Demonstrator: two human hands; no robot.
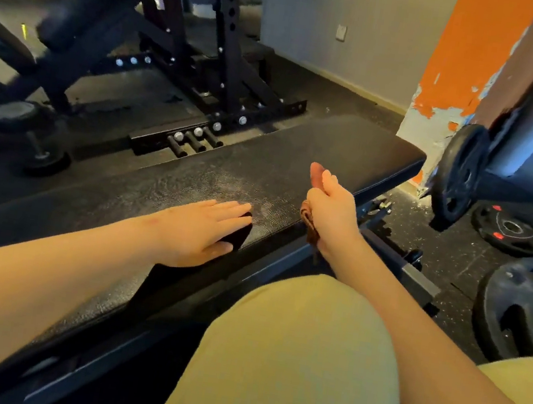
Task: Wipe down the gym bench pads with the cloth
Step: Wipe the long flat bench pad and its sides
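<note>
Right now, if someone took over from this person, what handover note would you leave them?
Left hand: open, flat on the bench pad.
Right hand: grips the brown cloth, bunched, at the pad's near edge.
Done: cannot tell; a pale dusty patch shows on the pad.
Left: wipe that patch and the rest of the pad.

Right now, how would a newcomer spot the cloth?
Find the long black bench pad crossing the view. At its near edge the right hand grips a bunched cloth. It is the only reddish-brown thing against the black pad.
</note>
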